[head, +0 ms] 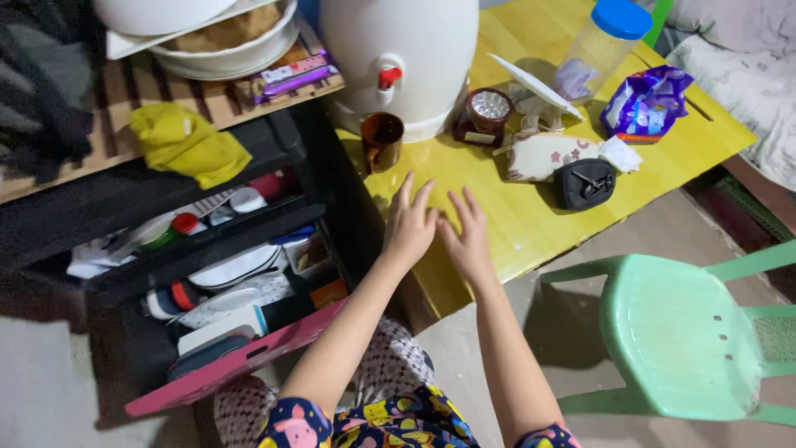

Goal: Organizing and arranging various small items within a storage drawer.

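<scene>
Both hands lie flat on the near left part of the yellow counter [531, 224], the left hand [408, 226] and the right hand [466, 236] side by side and touching, fingers spread, each grip released and holding nothing. Just beyond the left hand stands one brown mug [381, 141]; what is in it cannot be made out. Behind the mug rises a big white water dispenser [406, 58] with a red tap. To the right of it sit one round lamp [485, 114], one patterned pouch [543, 156], one black pouch [584, 183], one purple snack bag [647, 104] and one clear jar [601, 46] with a blue lid, holding something pale. Left of the counter a dark shelf unit [133, 195] holds bottles and plates, with one yellow cloth [186, 145] on top. Far left, a white bowl [232, 54] holds something brown. One green chair [680, 332] stands near right on the floor.
</scene>
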